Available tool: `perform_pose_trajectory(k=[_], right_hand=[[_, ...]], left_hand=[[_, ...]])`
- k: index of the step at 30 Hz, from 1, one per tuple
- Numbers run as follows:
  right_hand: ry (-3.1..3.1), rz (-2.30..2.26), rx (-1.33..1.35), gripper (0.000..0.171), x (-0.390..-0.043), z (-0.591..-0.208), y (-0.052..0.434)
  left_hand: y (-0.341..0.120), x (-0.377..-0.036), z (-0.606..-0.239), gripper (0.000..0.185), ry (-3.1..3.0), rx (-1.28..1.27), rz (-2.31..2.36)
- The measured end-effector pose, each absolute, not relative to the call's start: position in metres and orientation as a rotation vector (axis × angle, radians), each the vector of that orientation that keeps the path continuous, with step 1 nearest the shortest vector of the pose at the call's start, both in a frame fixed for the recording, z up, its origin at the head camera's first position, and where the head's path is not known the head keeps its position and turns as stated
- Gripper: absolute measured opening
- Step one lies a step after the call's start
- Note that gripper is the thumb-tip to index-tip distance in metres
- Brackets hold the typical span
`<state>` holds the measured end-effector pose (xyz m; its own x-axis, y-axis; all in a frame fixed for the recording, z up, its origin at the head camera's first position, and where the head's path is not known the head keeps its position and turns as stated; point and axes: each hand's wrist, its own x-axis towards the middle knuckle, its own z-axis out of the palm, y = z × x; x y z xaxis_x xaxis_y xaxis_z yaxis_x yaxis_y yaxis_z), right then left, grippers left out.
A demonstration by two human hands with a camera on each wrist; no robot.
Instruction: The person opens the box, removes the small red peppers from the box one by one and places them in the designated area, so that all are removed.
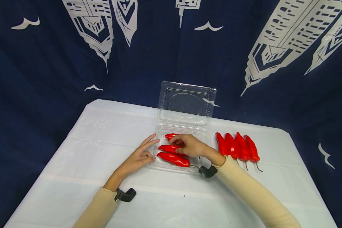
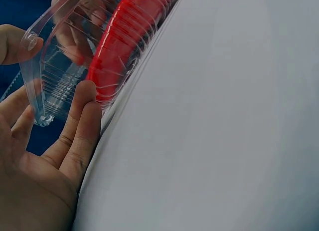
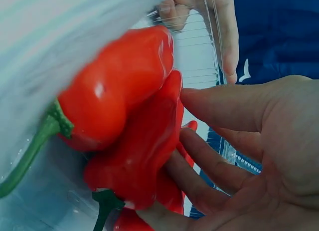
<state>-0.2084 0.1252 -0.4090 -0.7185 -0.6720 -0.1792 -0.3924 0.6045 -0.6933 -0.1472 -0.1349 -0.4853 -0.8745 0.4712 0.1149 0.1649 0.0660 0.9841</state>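
A: Any writing to read?

B: None legible; faint mirrored letters show through the white cloth on the table [image 1: 88,152] at ten o'clock.

A: Where are the peppers?

B: Three lie in the clear clamshell box [image 1: 159,130] at the centre; four more [image 1: 237,147] line up at its three o'clock.

A: The hands?

B: The right hand [image 1: 189,145] has its fingers [image 3: 219,111] loosely curved over the middle pepper [image 3: 144,161], touching it. The left hand [image 1: 139,156] has straight fingers [image 2: 82,121] pressed against the box wall; only the left wrist view shows that contact.
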Motion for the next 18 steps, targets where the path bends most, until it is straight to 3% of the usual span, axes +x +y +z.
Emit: perform_pose_trajectory(k=[18], right_hand=[[2.390,-0.788,-0.820,0.043,-0.2081,-0.4064,0.1238]], left_hand=[[-0.1362,-0.1481,-0.4862,0.068,2.104,0.638,1.894]])
